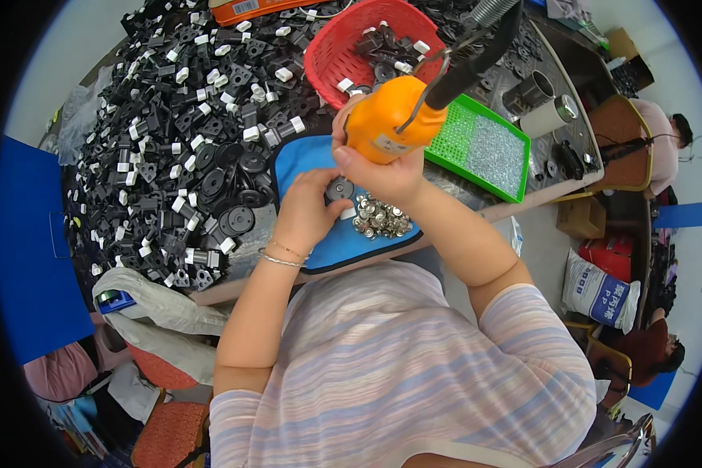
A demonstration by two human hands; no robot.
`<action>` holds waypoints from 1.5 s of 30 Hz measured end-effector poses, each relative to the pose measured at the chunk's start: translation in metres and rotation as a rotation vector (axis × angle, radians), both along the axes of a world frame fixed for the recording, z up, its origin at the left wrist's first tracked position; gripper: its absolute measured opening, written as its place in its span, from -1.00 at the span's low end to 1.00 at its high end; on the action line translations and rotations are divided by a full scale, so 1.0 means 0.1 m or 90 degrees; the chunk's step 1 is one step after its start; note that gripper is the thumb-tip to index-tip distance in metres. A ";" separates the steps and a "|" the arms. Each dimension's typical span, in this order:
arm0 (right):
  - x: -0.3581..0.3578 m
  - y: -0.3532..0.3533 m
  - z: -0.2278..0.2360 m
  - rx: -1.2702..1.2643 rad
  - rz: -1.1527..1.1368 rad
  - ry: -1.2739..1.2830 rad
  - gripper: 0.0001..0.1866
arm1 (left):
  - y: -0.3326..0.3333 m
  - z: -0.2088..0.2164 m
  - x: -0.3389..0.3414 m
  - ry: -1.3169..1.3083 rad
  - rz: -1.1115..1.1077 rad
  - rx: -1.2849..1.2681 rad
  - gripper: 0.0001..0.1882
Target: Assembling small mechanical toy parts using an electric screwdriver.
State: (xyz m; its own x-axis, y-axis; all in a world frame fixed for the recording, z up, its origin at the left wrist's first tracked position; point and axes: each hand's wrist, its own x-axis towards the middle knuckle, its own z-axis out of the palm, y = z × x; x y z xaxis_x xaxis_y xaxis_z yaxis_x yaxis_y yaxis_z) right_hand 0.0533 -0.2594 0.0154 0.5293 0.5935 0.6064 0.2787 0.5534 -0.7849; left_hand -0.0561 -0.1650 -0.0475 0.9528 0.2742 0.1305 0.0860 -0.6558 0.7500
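My right hand point(394, 178) is wrapped round an orange electric screwdriver point(382, 117), which hangs from a cord and hook and points down. Just below it, my left hand point(304, 209) pinches a round dark plastic part point(340, 189) between thumb and fingers. The screwdriver's tip is hidden, so I cannot tell whether it touches the part. Both hands are over a blue mat point(331, 251) with a dark border. Beside the left thumb, a pile of small shiny metal pieces point(382, 218) lies on the mat.
Black plastic parts with white ends point(164, 156) are heaped across the table's left side. A red basket point(324, 66) with similar parts stands at the back. A green tray point(448, 144) of small silvery pieces sits right, near two cylindrical containers point(550, 117). A coiled spring point(491, 9) hangs above.
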 end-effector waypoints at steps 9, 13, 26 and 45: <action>0.09 -0.05 0.05 -0.015 0.058 0.106 -0.73 | -0.02 0.03 0.03 0.054 0.009 -0.006 -0.53; 0.39 -0.40 0.32 0.108 0.022 0.002 -0.69 | -0.02 -0.02 0.00 0.020 0.014 -0.013 -0.53; 0.98 -0.63 -0.19 0.063 -0.322 0.121 -0.74 | 0.00 -0.05 0.00 -0.008 -0.006 0.034 -0.51; 1.07 -0.59 -0.20 0.021 -0.300 0.090 -0.81 | -0.01 -0.04 0.00 0.000 -0.002 0.031 -0.50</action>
State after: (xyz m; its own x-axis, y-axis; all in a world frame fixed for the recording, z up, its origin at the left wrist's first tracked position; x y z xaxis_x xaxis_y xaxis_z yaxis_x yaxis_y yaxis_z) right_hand 0.1606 -0.3187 -0.0043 0.8142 0.2511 0.5234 0.3967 0.4174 -0.8175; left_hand -0.0564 -0.1662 -0.0513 0.9538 0.2641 0.1431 0.0841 -0.6921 0.7168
